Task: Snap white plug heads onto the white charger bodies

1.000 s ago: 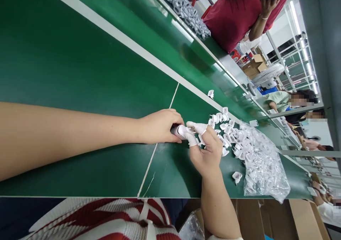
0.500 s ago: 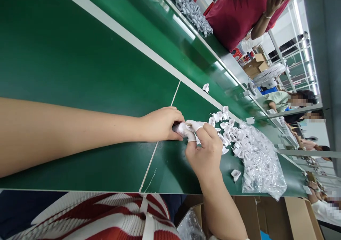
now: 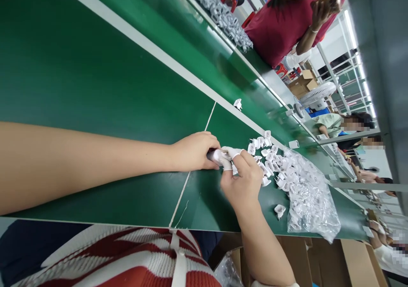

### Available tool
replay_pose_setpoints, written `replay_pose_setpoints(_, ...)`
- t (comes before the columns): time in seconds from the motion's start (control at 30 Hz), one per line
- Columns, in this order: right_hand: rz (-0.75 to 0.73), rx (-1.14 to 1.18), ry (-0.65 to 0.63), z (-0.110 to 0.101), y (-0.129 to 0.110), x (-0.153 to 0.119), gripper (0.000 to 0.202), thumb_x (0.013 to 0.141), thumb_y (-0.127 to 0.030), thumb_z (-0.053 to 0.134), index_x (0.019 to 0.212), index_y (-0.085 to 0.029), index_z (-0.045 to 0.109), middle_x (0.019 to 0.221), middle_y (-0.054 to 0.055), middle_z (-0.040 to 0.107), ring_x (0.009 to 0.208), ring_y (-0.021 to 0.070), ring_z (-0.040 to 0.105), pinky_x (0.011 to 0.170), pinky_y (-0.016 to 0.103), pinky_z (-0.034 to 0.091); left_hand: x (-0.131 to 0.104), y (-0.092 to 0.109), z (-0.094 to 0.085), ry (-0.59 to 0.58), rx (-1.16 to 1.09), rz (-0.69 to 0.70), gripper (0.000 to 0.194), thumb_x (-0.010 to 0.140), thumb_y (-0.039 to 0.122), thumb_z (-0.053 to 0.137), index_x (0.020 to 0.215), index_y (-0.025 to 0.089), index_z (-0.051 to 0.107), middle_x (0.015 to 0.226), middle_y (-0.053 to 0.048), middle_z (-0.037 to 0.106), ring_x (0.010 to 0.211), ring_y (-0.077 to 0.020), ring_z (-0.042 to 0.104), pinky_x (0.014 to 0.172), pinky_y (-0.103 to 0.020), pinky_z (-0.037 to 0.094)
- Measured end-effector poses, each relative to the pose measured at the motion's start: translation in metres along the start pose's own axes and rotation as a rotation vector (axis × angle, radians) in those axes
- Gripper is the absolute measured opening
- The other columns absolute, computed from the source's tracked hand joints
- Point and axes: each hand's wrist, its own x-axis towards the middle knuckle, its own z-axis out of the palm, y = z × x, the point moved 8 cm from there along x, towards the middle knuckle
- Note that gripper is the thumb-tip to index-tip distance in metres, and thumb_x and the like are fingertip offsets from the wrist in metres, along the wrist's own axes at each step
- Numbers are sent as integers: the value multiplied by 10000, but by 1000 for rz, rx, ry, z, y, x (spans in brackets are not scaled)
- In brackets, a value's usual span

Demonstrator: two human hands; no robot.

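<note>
My left hand (image 3: 195, 152) is closed around a small white plastic piece (image 3: 217, 156), holding it just above the green table. White finger cots cover the thumb and forefinger of my right hand (image 3: 244, 180), which pinch the other end of that piece. Fingers hide most of its shape, so its exact kind does not show. Just beyond my right hand lies a loose heap of small white plug-like pieces (image 3: 270, 161), some with pins showing. One more white plug-like piece (image 3: 279, 211) lies apart, nearer the table's front edge.
A clear plastic bag (image 3: 314, 198) full of white pieces lies right of the heap. Past the pale strip (image 3: 143, 47), a single white piece (image 3: 237, 104) rests on a green belt. Cardboard boxes (image 3: 328, 257) stand below the table edge. Across from me, a person in red (image 3: 277, 28) stands by grey parts.
Both hands keep their hold on the white piece with little movement. The lone piece on the belt has shifted toward the upper left. The view has moved slightly. The person opposite has raised an arm.
</note>
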Motion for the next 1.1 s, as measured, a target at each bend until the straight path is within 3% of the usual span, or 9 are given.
replay_pose_setpoints(0.1, 124, 184, -43, 7, 15, -3, 200, 911, -182, 568, 1040, -220, 715, 819, 44, 690, 772, 205, 657, 673, 311, 511, -1, 3, 2, -36, -29, -15, 281, 713, 352, 818, 926, 198, 719, 894, -30, 721, 919, -258, 642, 796, -335, 458)
replay_pose_setpoints(0.23, 278, 480, -119, 11, 42, -7, 545, 954, -344, 662, 1476, -274, 521, 1241, 84, 714, 1056, 217, 708, 856, 355, 585, 22, -6, -11, -94, -201, -77, 429, 686, 410, 795, 1045, 202, 686, 945, -26, 742, 862, -238, 687, 767, -325, 495)
replay_pose_setpoints(0.33, 283, 363, -127, 2, 59, -11, 519, 952, -390, 680, 1439, -239, 580, 1392, 152, 601, 1267, 293, 602, 970, 459, 563, 61, -30, -64, 194, -35, -125, 451, 660, 462, 806, 998, 199, 663, 976, -60, 733, 899, -275, 692, 799, -357, 497)
replay_pose_setpoints(0.47, 319, 178, -296, 3, 72, -19, 510, 915, -424, 729, 1361, -190, 651, 1308, 161, 645, 1274, 368, 550, 1072, 598, 467, 110, -79, -141, 577, 229, -307, 448, 653, 423, 810, 1003, 220, 621, 1065, -99, 725, 1022, -343, 675, 867, -400, 476)
replay_pose_setpoints(0.63, 264, 223, -610, 19, 65, -34, 784, 724, -364, 898, 1426, -185, 596, 1327, 140, 641, 1243, 373, 554, 1061, 569, 479, 140, -117, -178, 667, 274, -388, 507, 609, 539, 799, 931, 192, 614, 1087, -129, 719, 1273, -398, 550, 973, -449, 394)
replay_pose_setpoints(0.8, 307, 186, -641, 26, 69, -37, 590, 753, 34, 657, 1296, -195, 667, 1234, 115, 647, 1087, 281, 616, 709, 339, 524, 132, -92, -163, 815, 370, -245, 854, 715, 788, 637, 1215, 97, 610, 1348, -129, 574, 1540, -431, 111, 1006, -515, 228)
replay_pose_setpoints(0.9, 315, 181, -586, 30, 69, -32, 581, 750, 52, 604, 1265, -206, 675, 1171, 107, 645, 1044, 259, 617, 665, 314, 494, 141, -64, -129, 730, 443, -71, 826, 762, 690, 681, 1374, 152, 543, 1502, -155, 470, 1494, -423, 256, 1127, -528, 231)
replay_pose_setpoints(1.0, 320, 164, -564, 34, 71, -30, 543, 773, 14, 612, 1269, -197, 679, 1120, 106, 646, 1036, 269, 598, 666, 322, 490, 160, -68, -92, 476, 308, -142, 608, 675, 471, 773, 1192, 192, 613, 1361, -184, 557, 1384, -458, 412, 1180, -544, 293)
replay_pose_setpoints(1.1, 339, 189, -565, 36, 74, -30, 514, 780, -1, 623, 1256, -181, 699, 1110, 113, 652, 1072, 290, 590, 677, 332, 487, 162, -69, -76, 424, 176, -179, 354, 683, 364, 742, 980, 212, 623, 1213, -165, 599, 1348, -457, 449, 1191, -542, 318)
